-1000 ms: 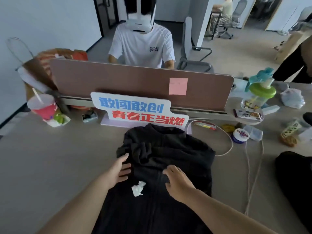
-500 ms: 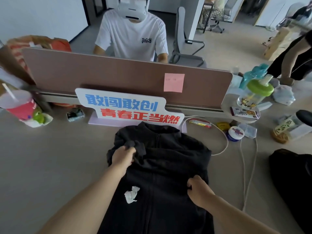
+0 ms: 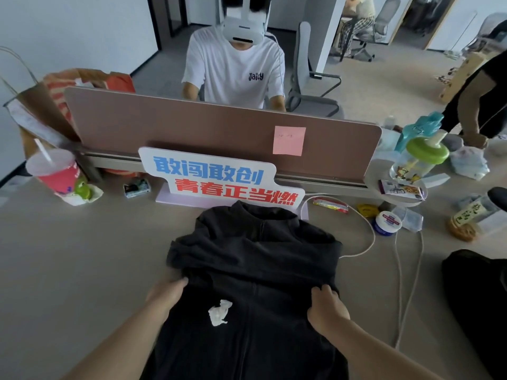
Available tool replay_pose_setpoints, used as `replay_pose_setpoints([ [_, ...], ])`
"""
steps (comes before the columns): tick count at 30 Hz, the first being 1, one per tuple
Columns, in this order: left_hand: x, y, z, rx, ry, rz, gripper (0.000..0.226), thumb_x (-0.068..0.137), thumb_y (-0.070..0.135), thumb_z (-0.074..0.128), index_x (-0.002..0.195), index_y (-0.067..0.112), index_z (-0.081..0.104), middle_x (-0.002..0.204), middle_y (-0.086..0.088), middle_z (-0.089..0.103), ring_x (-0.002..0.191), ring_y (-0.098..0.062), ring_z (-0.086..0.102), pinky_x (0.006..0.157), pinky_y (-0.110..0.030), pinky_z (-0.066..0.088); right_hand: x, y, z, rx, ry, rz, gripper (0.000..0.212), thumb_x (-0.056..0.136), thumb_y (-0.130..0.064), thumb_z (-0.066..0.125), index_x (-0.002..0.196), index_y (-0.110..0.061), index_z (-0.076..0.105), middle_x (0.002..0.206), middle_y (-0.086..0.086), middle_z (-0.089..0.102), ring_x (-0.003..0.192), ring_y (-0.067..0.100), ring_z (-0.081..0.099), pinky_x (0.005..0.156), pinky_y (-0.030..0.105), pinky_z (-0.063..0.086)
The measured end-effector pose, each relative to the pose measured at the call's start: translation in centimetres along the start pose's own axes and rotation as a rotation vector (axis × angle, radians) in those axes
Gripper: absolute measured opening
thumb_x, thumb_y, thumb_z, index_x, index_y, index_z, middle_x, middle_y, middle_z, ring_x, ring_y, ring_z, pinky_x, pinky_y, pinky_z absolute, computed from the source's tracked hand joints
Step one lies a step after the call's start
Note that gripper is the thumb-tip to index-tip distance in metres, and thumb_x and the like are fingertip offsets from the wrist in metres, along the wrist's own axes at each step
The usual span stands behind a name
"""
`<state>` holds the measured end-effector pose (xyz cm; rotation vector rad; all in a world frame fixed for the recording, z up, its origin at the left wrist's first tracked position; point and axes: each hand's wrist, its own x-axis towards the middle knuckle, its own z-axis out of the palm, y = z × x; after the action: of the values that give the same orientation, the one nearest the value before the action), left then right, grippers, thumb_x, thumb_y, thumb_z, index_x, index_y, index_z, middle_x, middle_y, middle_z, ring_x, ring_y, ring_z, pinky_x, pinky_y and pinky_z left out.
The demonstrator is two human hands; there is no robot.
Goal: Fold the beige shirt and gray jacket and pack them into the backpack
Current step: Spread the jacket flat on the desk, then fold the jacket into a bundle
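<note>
Jacket (image 3: 255, 250) on beige desk (image 3: 68, 270) — office chair (image 3: 310, 78) beyond.

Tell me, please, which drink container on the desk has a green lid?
The clear bottle at the right end of the divider; the red cup at the left has a whitish lid.

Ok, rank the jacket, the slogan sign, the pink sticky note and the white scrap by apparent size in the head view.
1. jacket
2. slogan sign
3. pink sticky note and white scrap look alike; the scrap is nearer the camera, so unranked.
</note>
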<state>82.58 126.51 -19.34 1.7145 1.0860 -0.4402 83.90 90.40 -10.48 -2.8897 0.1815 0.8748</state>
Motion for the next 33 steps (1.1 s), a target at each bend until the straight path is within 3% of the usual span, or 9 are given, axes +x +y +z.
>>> replay_pose_setpoints([
  [2,-4.8,0.8,-0.7,0.154,-0.062,0.021,0.068,0.074,0.053,0.07,0.122,0.007,0.058,0.122,-0.013,0.061,0.104,-0.031,0.061,0.094,-0.039,0.05,-1.0,0.9,0.4,0.102,0.077,0.124,0.038,0.094,-0.021,0.048,0.13,-0.012,0.039,0.134,0.008,0.041,0.124,0.025,0.043,0.095,0.033,0.046],
  [5,-8.0,0.0,-1.3,0.497,-0.159,0.068,0.059,0.078,0.044,0.073,0.118,0.006,0.054,0.113,-0.01,0.061,0.09,-0.022,0.057,0.071,-0.026,0.047,-2.2,2.9,2.0,0.38,-0.005,0.371,0.06,0.092,-0.043,0.052,0.136,-0.005,0.034,0.131,0.012,0.049,0.117,0.028,0.053,0.089,0.035,0.049],
  [7,-8.6,-1.0,-2.0,0.64,-0.188,0.072,0.052,0.075,0.044,0.076,0.108,0.01,0.055,0.099,-0.006,0.063,0.08,-0.02,0.061,0.056,-0.024,0.047,-3.1,4.3,3.5,0.473,-0.04,0.455,0.071,0.089,-0.053,0.052,0.135,-0.001,0.04,0.12,0.012,0.06,0.104,0.027,0.062,0.076,0.03,0.05],
  [9,-8.6,-2.0,-2.6,0.68,-0.204,0.076,0.047,0.072,0.043,0.078,0.101,0.011,0.059,0.091,-0.004,0.065,0.077,-0.018,0.064,0.056,-0.024,0.049,-3.9,5.6,4.9,0.481,-0.02,0.453,0.066,0.088,-0.056,0.052,0.124,0.0,0.053,0.104,0.01,0.065,0.09,0.025,0.064,0.068,0.028,0.048],
  [14,-8.1,-3.7,-3.0,0.555,-0.251,0.137,0.027,0.072,0.028,0.081,0.087,0.012,0.065,0.087,-0.006,0.069,0.081,-0.02,0.067,0.073,-0.027,0.053,-6.5,7.0,5.6,0.48,-0.068,0.415,0.059,0.086,-0.065,0.048,0.086,-0.009,0.065,0.075,0.002,0.064,0.072,0.02,0.063,0.053,0.026,0.041],
  [18,-8.0,-4.2,-3.0,0.528,-0.273,0.161,0.027,0.077,0.02,0.077,0.095,0.006,0.063,0.092,-0.01,0.068,0.082,-0.021,0.065,0.065,-0.026,0.05,-8.5,7.5,6.8,0.602,-0.101,0.417,0.048,0.076,-0.062,0.065,0.064,-0.016,0.057,0.064,0.0,0.06,0.061,0.014,0.059,0.05,0.023,0.042],
  [23,-8.8,-4.1,-3.0,0.518,-0.294,0.191,0.014,0.08,0.016,0.071,0.089,0.009,0.062,0.091,-0.009,0.067,0.079,-0.019,0.062,0.066,-0.026,0.047,-10.1,7.3,9.6,0.655,-0.146,0.306,0.025,0.073,-0.029,0.08,0.076,-0.021,0.057,0.079,-0.003,0.063,0.071,0.011,0.059,0.064,0.023,0.044],
  [28,-12.4,-6.1,-3.2,0.439,-0.236,0.191,0.024,0.086,0.013,0.063,0.106,0.001,0.062,0.105,-0.018,0.066,0.083,-0.023,0.06,0.061,-0.024,0.042,-12.2,6.8,10.8,0.797,-0.098,0.402,0.024,0.079,-0.024,0.07,0.098,-0.011,0.06,0.089,0.005,0.065,0.079,0.021,0.062,0.064,0.029,0.049],
  [33,-18.1,-8.6,-3.9,0.11,-0.172,0.064,0.045,0.094,0.031,0.057,0.129,0.004,0.049,0.128,-0.009,0.055,0.11,-0.026,0.053,0.088,-0.029,0.039,-14.0,9.5,10.3,1.157,-0.098,0.471,0.031,0.074,-0.018,0.077,0.098,0.0,0.068,0.092,0.013,0.071,0.083,0.032,0.069,0.082,0.044,0.057],
])
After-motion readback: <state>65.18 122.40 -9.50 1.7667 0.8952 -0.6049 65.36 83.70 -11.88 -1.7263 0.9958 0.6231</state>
